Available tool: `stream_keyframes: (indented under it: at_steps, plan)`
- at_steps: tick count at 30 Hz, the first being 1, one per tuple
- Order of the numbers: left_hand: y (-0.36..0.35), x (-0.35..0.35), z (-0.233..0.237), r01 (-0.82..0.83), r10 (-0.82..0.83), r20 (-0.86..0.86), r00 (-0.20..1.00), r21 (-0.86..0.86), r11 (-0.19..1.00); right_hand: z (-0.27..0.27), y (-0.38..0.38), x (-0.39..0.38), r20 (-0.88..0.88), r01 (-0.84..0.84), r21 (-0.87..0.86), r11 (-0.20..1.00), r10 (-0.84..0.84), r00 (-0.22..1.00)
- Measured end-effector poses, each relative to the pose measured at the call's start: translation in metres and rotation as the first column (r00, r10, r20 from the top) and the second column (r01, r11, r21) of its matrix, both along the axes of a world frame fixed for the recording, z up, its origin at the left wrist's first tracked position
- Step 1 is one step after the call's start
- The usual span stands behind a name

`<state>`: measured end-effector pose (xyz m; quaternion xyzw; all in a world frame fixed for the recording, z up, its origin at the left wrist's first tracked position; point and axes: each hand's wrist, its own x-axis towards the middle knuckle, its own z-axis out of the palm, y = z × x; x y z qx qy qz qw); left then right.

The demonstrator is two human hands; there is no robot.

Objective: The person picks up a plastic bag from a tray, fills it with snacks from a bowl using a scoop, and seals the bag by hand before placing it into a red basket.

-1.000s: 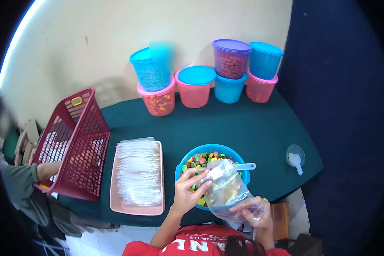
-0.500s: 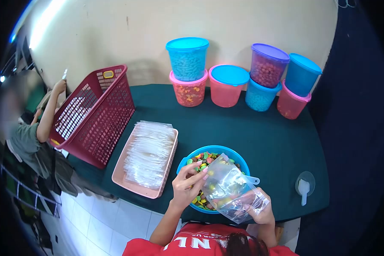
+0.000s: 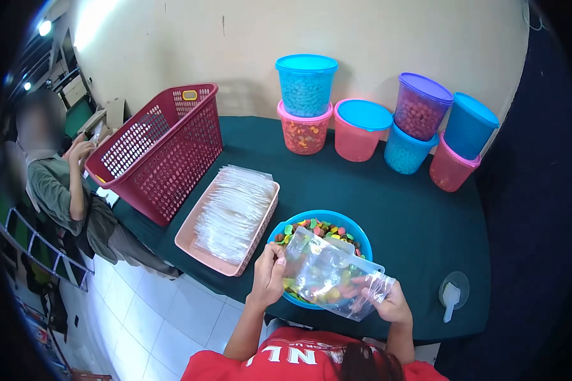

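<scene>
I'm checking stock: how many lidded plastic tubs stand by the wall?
7. From left: light-blue tub on pink tub of orange pieces; blue-lidded pink tub; purple-lidded tub on turquoise tub; dark-blue tub on salmon-pink tub. Others could hide behind.

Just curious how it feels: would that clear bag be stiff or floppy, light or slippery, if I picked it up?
The clear bag is probably light: its film looks thin, with the colourful pieces beneath showing through. It likely flexes easily, judging by the wrinkles near the right hand. Its glossy highlights hint that it may be slippery.
</scene>
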<state>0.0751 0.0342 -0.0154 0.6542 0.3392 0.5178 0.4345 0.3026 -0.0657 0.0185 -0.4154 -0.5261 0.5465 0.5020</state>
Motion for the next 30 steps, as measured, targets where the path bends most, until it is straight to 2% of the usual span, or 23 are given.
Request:
stream_keyframes:
  at_steps: [2, 3, 4, 6, 8, 10, 11, 12, 14, 15, 17, 18, 19, 20, 21, 23, 24, 26, 28, 30]
  plan:
    - [0.000, -0.002, 0.005, -0.038, 0.039, 0.026, 0.999, -0.015, 0.999, -0.011, 0.004, -0.002, -0.024, 0.014, 0.024, 1.000, -0.013, 1.000]
    - [0.002, -0.005, 0.007, -0.060, 0.065, -0.042, 0.997, 0.099, 0.993, -0.015, 0.006, -0.002, -0.006, 0.017, 0.042, 0.999, -0.016, 1.000]
    - [0.004, -0.008, 0.013, -0.058, 0.064, -0.049, 0.997, 0.104, 0.993, -0.018, 0.007, -0.004, 0.011, 0.021, 0.058, 0.998, -0.022, 1.000]
    - [0.007, -0.014, 0.029, -0.025, 0.112, -0.239, 0.964, 0.338, 0.941, -0.014, 0.009, -0.010, 0.017, 0.028, 0.024, 0.999, -0.028, 0.999]
    - [0.009, -0.022, 0.031, -0.037, 0.108, -0.228, 0.968, 0.295, 0.955, -0.003, 0.013, -0.012, 0.033, 0.037, -0.012, 0.999, -0.037, 0.999]
    - [0.012, -0.032, 0.031, -0.025, 0.027, -0.062, 0.998, 0.028, 0.999, 0.015, 0.015, -0.012, 0.063, -0.032, -0.143, 0.989, 0.041, 0.997]
    - [0.012, -0.038, 0.032, 0.013, -0.015, -0.061, 0.998, -0.036, 0.999, 0.008, 0.018, -0.012, 0.055, 0.007, -0.080, 0.997, -0.003, 0.998]
    - [0.012, -0.042, 0.028, 0.018, -0.020, -0.066, 0.998, -0.038, 0.999, -0.004, 0.025, -0.016, 0.051, 0.012, -0.082, 0.997, -0.008, 0.999]
    - [0.015, -0.047, 0.019, -0.024, 0.029, -0.038, 0.999, 0.125, 0.992, -0.014, 0.041, -0.023, -0.022, 0.194, 0.229, 0.954, -0.194, 0.981]
    - [0.015, -0.047, 0.017, -0.019, 0.023, -0.034, 0.999, 0.131, 0.991, -0.014, 0.041, -0.024, -0.120, 0.241, 0.061, 0.969, -0.232, 0.965]
    - [0.014, -0.045, 0.011, -0.076, 0.049, 0.235, 0.971, 0.105, 0.992, -0.008, 0.047, -0.035, -0.184, 0.244, 0.042, 0.969, -0.232, 0.955]
    - [0.016, -0.050, 0.012, -0.071, 0.046, 0.232, 0.972, 0.104, 0.992, -0.008, 0.049, -0.039, -0.253, 0.241, 0.017, 0.970, -0.229, 0.940]
    - [0.018, -0.056, 0.012, -0.055, 0.043, 0.139, 0.989, 0.086, 0.995, -0.020, 0.051, -0.033, -0.154, 0.176, -0.002, 0.984, -0.174, 0.973]
    - [0.021, -0.061, 0.014, -0.039, 0.036, 0.046, 0.998, 0.068, 0.997, -0.020, 0.052, -0.036, -0.157, 0.182, -0.005, 0.983, -0.180, 0.971]
    - [0.025, -0.066, 0.016, -0.033, 0.030, 0.043, 0.999, 0.065, 0.997, -0.017, 0.055, -0.039, -0.175, 0.184, 0.025, 0.983, -0.177, 0.968]
    - [0.032, -0.074, 0.019, 0.024, -0.031, -0.163, 0.986, -0.046, 0.999, -0.017, 0.058, -0.042, -0.182, 0.184, 0.081, 0.980, -0.167, 0.969]
    - [0.033, -0.073, 0.018, 0.028, -0.036, -0.164, 0.986, -0.053, 0.998, -0.018, 0.059, -0.044, -0.182, 0.188, 0.074, 0.979, -0.172, 0.968]
    - [0.040, -0.068, 0.013, 0.077, -0.062, 0.075, 0.995, -0.220, 0.972, -0.018, 0.062, -0.049, -0.142, 0.181, 0.141, 0.973, -0.161, 0.977]
    - [0.047, -0.065, 0.005, 0.051, -0.038, 0.067, 0.997, -0.208, 0.977, -0.017, 0.061, -0.052, -0.155, 0.194, 0.119, 0.974, -0.175, 0.972]
    - [0.051, -0.062, 0.002, 0.031, -0.022, 0.051, 0.998, -0.199, 0.980, -0.019, 0.061, -0.052, -0.087, 0.215, 0.138, 0.967, -0.204, 0.975]
